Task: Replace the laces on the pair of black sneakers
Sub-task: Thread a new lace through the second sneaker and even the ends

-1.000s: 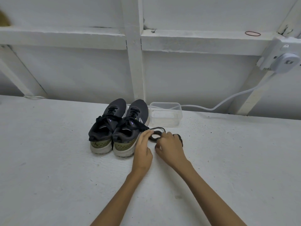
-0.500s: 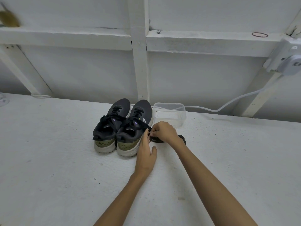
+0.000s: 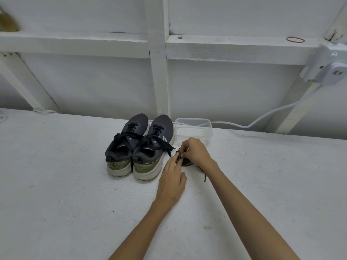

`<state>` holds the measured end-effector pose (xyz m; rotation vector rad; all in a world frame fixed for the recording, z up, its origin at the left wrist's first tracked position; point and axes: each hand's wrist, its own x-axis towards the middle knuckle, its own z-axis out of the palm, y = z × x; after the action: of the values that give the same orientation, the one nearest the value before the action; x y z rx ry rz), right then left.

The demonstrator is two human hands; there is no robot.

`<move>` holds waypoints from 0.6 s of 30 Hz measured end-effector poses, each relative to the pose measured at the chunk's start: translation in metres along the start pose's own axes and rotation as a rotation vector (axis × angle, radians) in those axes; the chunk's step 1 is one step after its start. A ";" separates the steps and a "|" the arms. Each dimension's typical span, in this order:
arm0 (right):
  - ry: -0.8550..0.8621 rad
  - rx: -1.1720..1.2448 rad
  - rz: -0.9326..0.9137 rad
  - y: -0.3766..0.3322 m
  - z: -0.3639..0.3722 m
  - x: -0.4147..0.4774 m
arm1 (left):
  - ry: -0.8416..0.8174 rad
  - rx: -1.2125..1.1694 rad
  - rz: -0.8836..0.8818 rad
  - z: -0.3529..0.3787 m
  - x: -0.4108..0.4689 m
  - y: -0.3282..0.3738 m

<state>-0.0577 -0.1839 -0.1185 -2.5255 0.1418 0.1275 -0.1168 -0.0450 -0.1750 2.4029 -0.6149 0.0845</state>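
sneakers (image 3: 150, 145) stand side by side on the desk (image 3: 65, 184), heels toward the person, laced in black. just right of them lies a coiled black lace (image 3: 186, 162). the right hand (image 3: 195, 151) pinches it with curled fingers. the left hand (image 3: 170, 182) rests straight, released fingers on its near edge. a clear tub (image 3: 208, 133) sits just behind.

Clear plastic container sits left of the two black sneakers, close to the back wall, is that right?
Not quite. The head view shows the clear plastic container right of the black sneakers, not left; it is close to the back wall.
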 end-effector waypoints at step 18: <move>0.601 0.395 -0.114 0.049 -0.016 -0.071 | -0.037 0.143 0.144 -0.008 0.010 -0.007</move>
<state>-0.1334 -0.2279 -0.1244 -2.0965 0.2327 -0.6470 -0.1044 -0.0393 -0.1704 2.4995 -0.8239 0.1497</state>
